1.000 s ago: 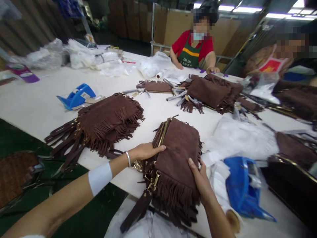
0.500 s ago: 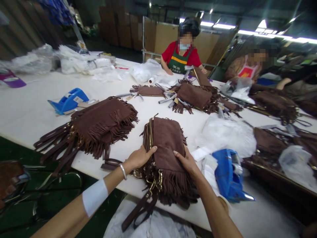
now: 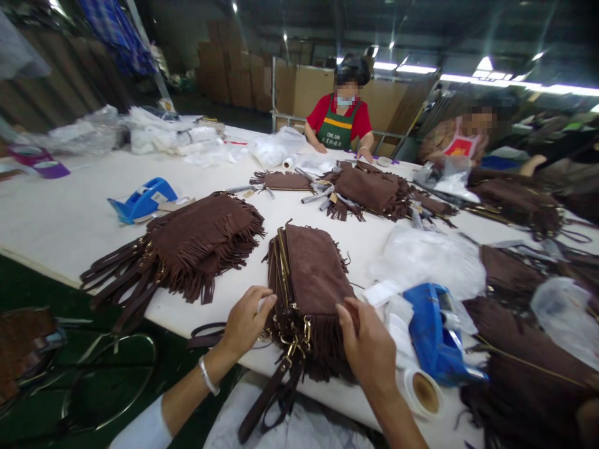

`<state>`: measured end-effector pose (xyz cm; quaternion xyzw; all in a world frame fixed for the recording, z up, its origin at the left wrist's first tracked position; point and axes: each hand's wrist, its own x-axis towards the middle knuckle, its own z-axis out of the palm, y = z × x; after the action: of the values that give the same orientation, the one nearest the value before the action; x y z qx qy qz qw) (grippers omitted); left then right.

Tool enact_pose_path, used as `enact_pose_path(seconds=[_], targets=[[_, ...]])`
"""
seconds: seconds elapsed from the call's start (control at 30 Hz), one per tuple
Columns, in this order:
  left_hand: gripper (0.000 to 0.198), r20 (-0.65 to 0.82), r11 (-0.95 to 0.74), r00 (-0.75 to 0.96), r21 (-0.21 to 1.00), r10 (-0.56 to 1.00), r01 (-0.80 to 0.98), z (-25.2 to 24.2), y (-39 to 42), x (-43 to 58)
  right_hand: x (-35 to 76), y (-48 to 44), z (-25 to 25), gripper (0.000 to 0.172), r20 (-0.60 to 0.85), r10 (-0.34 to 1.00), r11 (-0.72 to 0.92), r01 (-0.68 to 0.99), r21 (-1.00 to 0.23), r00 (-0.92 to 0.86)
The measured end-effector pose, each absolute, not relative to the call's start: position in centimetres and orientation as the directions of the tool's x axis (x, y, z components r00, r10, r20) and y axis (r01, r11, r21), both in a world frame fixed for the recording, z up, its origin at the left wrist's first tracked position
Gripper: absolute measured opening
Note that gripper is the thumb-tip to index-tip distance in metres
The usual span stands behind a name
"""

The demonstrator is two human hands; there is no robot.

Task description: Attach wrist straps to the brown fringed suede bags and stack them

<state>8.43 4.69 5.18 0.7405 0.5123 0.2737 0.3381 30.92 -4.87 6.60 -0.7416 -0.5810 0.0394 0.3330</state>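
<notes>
A stack of brown suede-like fringed pouches (image 3: 318, 268) lies on the table in front of me, gold zips along its left side, gold clasps and wrist straps hanging over the near edge. My left hand (image 3: 248, 318) is at the stack's left side, thumb and fingers curved and apart; whether it touches the pouches I cannot tell. At the lower right corner, my right hand (image 3: 369, 343) has its bent fingers by the fringe, with a gap between thumb and forefinger. Another pile of fringed pouches (image 3: 201, 237) rests to the left.
A blue tape dispenser (image 3: 435, 337) and a tape roll (image 3: 423, 393) are on the right; another blue dispenser (image 3: 145, 199) is back left. White plastic bags (image 3: 430, 259) and more brown pouches (image 3: 369, 187) lie beyond. Two people work across the table (image 3: 70, 212).
Both hands have drawn back toward me from the top of the pouch stack to its near sides. A brown pouch now shows at the lower right. The view has shifted slightly.
</notes>
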Motion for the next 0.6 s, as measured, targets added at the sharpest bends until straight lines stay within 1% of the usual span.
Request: enact_pose_path(seconds=[0.07,0.17,0.23,0.3,0.37,0.4,0.47,0.5,0.53,0.6], targets=[[0.032,0.07,-0.263,0.383,0.838,0.921,0.478,5.2,3.2,8.5,28.8,-6.9,6.1,0.029,0.293,0.919,-0.051,0.817,-0.574,0.263],[0.023,0.025,-0.242,0.442,0.864,0.897,0.441,5.2,2.8,9.5,26.9,-7.7,4.4,0.036,0.262,0.931,-0.05,0.798,-0.601,0.255],[0.018,0.041,-0.292,0.47,0.83,0.882,0.475,5.3,3.3,10.0,26.7,-7.3,3.5,0.035,0.265,0.928,-0.044,0.784,-0.619,0.262],[0.017,0.097,-0.389,0.512,0.774,0.853,0.501,5.5,3.6,10.2,26.9,-7.1,3.3,0.033,0.26,0.933,-0.03,0.773,-0.634,0.249],[0.017,0.14,-0.455,0.54,0.731,0.83,0.509,5.7,3.6,9.9,27.6,-7.0,3.8,0.034,0.227,0.949,-0.016,0.755,-0.656,0.217],[0.017,0.139,-0.459,0.547,0.729,0.826,0.508,5.8,3.5,9.6,28.2,-6.9,4.2,0.035,0.196,0.961,-0.014,0.739,-0.674,0.197],[0.018,0.099,-0.415,0.551,0.769,0.829,0.486,5.7,3.4,8.8,30.0,-6.5,4.9,0.033,0.126,0.975,-0.044,0.71,-0.703,0.185],[0.02,0.076,-0.374,0.539,0.799,0.839,0.47,5.5,3.6,8.3,31.3,-6.1,5.2,0.033,0.108,0.97,-0.081,0.704,-0.705,0.219],[0.023,0.058,-0.324,0.503,0.826,0.862,0.461,5.2,4.0,7.7,32.6,-5.5,5.5,0.034,0.106,0.954,-0.128,0.703,-0.7,0.28],[0.03,0.007,-0.186,0.354,0.86,0.935,0.475,4.5,5.5,6.7,35.3,-3.8,5.8,0.042,0.143,0.901,-0.218,0.712,-0.668,0.409]])
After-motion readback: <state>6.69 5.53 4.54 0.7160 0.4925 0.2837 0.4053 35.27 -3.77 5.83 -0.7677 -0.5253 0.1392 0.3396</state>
